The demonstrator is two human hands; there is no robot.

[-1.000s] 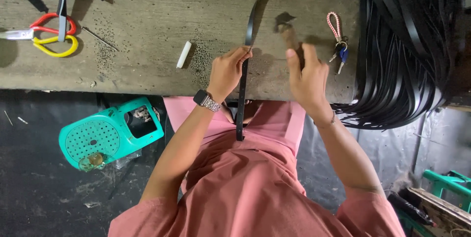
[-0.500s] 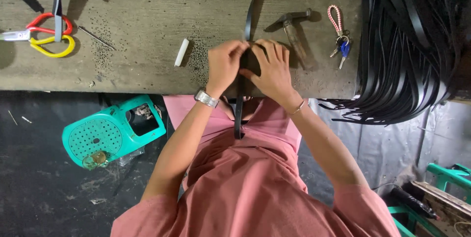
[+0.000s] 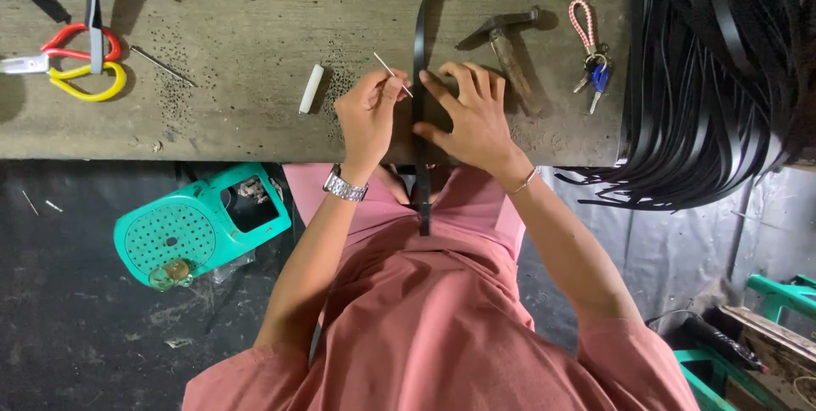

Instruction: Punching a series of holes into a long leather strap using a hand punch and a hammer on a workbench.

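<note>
One view, head camera: both hands work at the near edge of the bench point(image 3: 238, 54).
Strap: black strap point(image 3: 419, 79) runs from the far side of the bench straight toward the person, crosses the near edge and hangs down over the pink lap.
Strap axis: long axis points away from the person, almost in line with the body's middle.
Left hand: left hand point(image 3: 367, 118) sits just left of the strap, fingertips pressed together on a thin metal pin point(image 3: 392, 73).
Pin: slanted, its lower end touching or nearly touching the strap's left edge; the exact contact is too small to tell.
Right hand: right hand point(image 3: 473, 118) lies flat with fingers spread, pressing on the strap and the bench just right of it; it grasps nothing.
Nearer hand: the left holds the pin; the right is the one resting on the strap.
Hammer: hammer point(image 3: 508, 47) lies just beyond the right fingertips, handle toward the person, untouched.
Other things: keys point(image 3: 592, 71) right of the hammer, a white stick point(image 3: 311, 88) left of the left hand, scissors point(image 3: 81, 67) well apart at far left.
</note>
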